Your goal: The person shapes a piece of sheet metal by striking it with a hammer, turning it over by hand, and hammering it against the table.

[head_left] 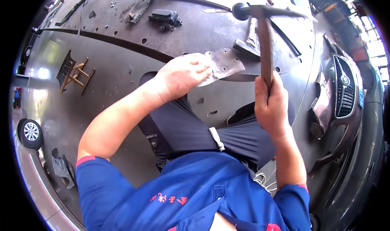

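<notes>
My right hand point(273, 105) is wrapped round the lower end of a hammer's wooden handle. The hammer point(265, 44) is raised with its handle upright in view; its dark head has one round face and one long pointed end. At the edge of the metal worktable, my left hand point(183, 74) grips a bent silvery sheet-metal piece point(225, 64) with several holes. Its fingers lie over the left part of the piece and hide it. Beside the piece, close to the raised handle, a second heavy hammer head point(245, 48) rests on the table.
On the dark worktable point(105, 18) lie a black box-shaped part point(164, 16), a metal bracket point(136, 16) and a thin dark bar point(286, 36). A small folding stool point(75, 72) stands on the floor at left. To the right are a detached car bumper with grille point(345, 85) and a dark car.
</notes>
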Demonstrator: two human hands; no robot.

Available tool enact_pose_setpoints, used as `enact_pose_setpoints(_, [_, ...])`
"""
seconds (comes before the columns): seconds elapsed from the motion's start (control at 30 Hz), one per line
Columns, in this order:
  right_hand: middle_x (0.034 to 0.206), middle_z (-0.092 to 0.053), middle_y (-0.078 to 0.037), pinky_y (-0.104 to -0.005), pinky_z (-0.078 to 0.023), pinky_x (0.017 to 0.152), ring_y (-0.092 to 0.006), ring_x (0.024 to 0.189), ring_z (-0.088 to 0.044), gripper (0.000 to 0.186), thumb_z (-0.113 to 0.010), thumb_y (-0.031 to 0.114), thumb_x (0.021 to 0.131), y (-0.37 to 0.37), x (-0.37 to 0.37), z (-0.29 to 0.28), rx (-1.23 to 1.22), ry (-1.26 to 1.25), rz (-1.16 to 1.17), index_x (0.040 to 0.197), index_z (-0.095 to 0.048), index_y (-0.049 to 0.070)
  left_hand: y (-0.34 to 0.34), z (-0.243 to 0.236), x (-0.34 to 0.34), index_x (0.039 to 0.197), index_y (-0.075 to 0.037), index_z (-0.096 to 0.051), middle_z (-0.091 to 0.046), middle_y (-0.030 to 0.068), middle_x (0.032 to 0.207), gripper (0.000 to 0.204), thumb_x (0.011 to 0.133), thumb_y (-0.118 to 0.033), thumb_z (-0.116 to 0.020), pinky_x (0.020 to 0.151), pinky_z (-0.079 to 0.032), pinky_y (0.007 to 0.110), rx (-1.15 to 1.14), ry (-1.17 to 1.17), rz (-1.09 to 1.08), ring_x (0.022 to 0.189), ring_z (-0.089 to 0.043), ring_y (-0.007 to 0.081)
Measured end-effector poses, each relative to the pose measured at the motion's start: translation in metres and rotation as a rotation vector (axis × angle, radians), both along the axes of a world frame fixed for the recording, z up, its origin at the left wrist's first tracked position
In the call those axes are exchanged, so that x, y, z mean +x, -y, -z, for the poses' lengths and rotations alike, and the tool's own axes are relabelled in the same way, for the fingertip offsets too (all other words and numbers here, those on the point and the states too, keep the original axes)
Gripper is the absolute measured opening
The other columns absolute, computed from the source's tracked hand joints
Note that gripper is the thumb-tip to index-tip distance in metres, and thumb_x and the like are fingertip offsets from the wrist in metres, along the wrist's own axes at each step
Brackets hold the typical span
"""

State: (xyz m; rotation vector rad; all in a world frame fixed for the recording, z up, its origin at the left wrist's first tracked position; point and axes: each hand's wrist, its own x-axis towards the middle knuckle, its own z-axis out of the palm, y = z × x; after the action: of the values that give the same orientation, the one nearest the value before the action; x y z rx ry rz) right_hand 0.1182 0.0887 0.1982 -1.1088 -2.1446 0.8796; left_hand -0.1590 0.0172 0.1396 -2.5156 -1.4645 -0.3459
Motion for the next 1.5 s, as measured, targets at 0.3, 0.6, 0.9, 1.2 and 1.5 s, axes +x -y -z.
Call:
enact_pose_setpoints(0.3, [0.077,-0.066,-0.026,-0.0484,-0.052,0.066,-0.0471,0.07,-0.065,0.034,-0.064,0.032,0.108,0.001,0.013,0.046,-0.26,0.176,-0.018,0.098,-0.058,-0.001,0.005,0.015,-0.002,0.124,-0.01,-0.076,-0.074,0.002,0.134,0.04,0.086,-0.006,-0.066,0.105,-0.057,0.034,0.034,0.025,-0.001,0.122,-0.07,0.0191])
enact_pose_setpoints(0.6, [0.078,-0.057,0.002,-0.0221,-0.044,0.056,-0.0055,0.06,-0.052,0.02,-0.062,0.024,0.112,0.042,0.058,0.049,-0.592,-0.515,-0.042,0.111,-0.059,0.004,0.043,0.056,0.082,0.124,-0.002,-0.072,-0.075,0.0096,0.122,0.024,0.102,0.004,-0.068,0.1,-0.056,0.031,-0.111,1.842,-0.288,0.11,-0.072,0.0158])
enact_pose_setpoints(0.9, [0.098,-0.067,0.002,-0.021,-0.048,0.07,-0.0041,0.077,-0.055,0.015,-0.073,0.004,0.102,0.03,0.029,0.075,-0.56,-0.536,0.027,0.115,-0.065,0.003,0.046,0.075,0.111,0.132,-0.012,-0.067,-0.072,0.0057,0.128,0.029,0.105,-0.002,-0.063,0.109,-0.056,0.043,-0.207,2.743,-0.305,0.12,-0.069,0.0219])
enact_pose_setpoints(1.2, [0.098,-0.062,0.003,-0.0228,-0.05,0.078,-0.005,0.086,-0.057,0.036,-0.077,0.003,0.097,0.009,0.003,0.123,-0.223,-0.311,0.054,0.13,-0.064,0.001,0.038,0.078,0.137,0.138,-0.013,-0.063,-0.071,0.0048,0.131,0.034,0.104,-0.011,-0.065,0.109,-0.053,0.044,-0.616,2.645,-0.45,0.122,-0.066,0.0211])
enact_pose_setpoints(1.5, [0.1,-0.064,0.0,-0.0239,-0.052,0.082,-0.0068,0.088,-0.06,0.03,-0.073,-0.002,0.097,-0.01,-0.004,0.11,-0.362,-0.484,0.074,0.125,-0.064,-0.003,0.042,0.094,0.113,0.14,-0.011,-0.065,-0.072,0.0072,0.135,0.037,0.109,-0.031,-0.061,0.11,-0.054,0.045,-0.817,2.663,-0.368,0.124,-0.068,0.0232])
